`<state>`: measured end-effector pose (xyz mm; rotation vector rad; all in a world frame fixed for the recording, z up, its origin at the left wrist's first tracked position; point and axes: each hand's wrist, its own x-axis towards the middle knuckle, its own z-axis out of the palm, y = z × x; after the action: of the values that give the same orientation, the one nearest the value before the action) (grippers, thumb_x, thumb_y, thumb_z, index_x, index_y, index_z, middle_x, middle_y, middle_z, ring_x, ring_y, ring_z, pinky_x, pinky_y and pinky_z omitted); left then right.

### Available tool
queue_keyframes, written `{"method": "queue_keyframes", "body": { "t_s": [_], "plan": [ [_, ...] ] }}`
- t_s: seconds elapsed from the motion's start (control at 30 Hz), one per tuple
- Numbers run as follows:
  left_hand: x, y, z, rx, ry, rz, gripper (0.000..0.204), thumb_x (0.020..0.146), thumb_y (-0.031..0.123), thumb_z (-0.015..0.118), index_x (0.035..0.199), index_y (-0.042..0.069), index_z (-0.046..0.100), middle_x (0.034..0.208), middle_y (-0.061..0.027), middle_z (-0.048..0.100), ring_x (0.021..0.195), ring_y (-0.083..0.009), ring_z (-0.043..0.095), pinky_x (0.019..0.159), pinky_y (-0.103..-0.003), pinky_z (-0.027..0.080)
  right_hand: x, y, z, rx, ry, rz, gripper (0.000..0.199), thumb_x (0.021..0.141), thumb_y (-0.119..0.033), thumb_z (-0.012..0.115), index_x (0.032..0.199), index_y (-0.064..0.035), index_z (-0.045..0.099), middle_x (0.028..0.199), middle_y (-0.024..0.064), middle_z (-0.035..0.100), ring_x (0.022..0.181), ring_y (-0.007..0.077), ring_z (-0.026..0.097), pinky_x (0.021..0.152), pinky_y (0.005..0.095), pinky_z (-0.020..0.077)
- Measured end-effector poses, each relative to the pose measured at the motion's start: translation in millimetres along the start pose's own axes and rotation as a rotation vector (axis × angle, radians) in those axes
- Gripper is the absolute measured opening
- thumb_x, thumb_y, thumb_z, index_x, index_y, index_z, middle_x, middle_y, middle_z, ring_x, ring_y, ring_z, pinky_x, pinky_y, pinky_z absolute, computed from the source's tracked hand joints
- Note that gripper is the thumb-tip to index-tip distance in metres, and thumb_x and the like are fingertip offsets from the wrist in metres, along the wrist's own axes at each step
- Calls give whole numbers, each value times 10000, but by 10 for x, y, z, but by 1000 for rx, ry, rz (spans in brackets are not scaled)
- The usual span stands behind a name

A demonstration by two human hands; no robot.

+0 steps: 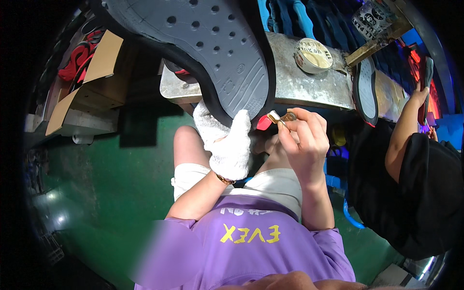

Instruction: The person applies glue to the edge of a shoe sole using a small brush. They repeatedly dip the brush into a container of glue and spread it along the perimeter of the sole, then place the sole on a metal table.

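Above your knees, your left hand [227, 145], in a white cloth glove, grips the near edge of a large grey shoe sole [212, 48], its fingers clenched around the black rim. That sole fills the far-left middle of the view, tread side toward you, dotted with round holes and tilted so its far end rises out of frame. Your right hand [302, 140] sits just right of the glove, bare, its fingers pinched on a small brush [276, 118] with a metal ferrule and a red tip. The red tip lies at the sole's near edge, close beside the gloved fingertips; whether it touches the rim you cannot tell.

Beyond your hands runs a worn metal workbench [309, 87]. On it, far and slightly right, stands a round open tin [313, 55] holding pale paste. Right of the tin another dark sole [366, 92] leans at the bench's edge. On the far right, a person in black clothing [425, 193] sits beside you, one hand raised against a further sole. To the far left, cardboard boxes [92, 82] are stacked with red items behind them, and a green floor [111, 183] spreads beneath your legs.
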<state>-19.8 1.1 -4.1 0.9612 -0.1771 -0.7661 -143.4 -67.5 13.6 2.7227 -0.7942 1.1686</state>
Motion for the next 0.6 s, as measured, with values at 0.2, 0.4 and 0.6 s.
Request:
{"method": "queue_keyframes", "body": {
  "t_s": [0.2, 0.4, 0.6],
  "plan": [
    [-15, 8, 2, 40, 19, 44, 662, 868, -106, 642, 1437, 62, 348, 1316, -113, 543, 1150, -198, 581, 992, -341, 493, -53, 27, 32, 197, -49, 1, 118, 686, -87, 782, 717, -83, 668, 931, 54, 696, 811, 217, 661, 819, 358, 517],
    [39, -123, -106, 147, -35, 241, 662, 870, -102, 637, 1435, 79, 344, 1325, -106, 526, 1170, -199, 564, 998, -348, 488, -176, 80, 22, 332, -61, -96, 241, 682, -88, 812, 843, -95, 633, 972, 78, 702, 795, 252, 651, 762, 380, 523],
    [-20, -106, -109, 130, -85, 189, 669, 870, -99, 635, 1442, 81, 341, 1336, -106, 520, 1180, -198, 559, 1006, -351, 483, -251, 75, 41, 328, 30, 13, 263, 685, -82, 810, 873, -97, 627, 995, 89, 699, 812, 282, 640, 749, 389, 500]
  ]
}}
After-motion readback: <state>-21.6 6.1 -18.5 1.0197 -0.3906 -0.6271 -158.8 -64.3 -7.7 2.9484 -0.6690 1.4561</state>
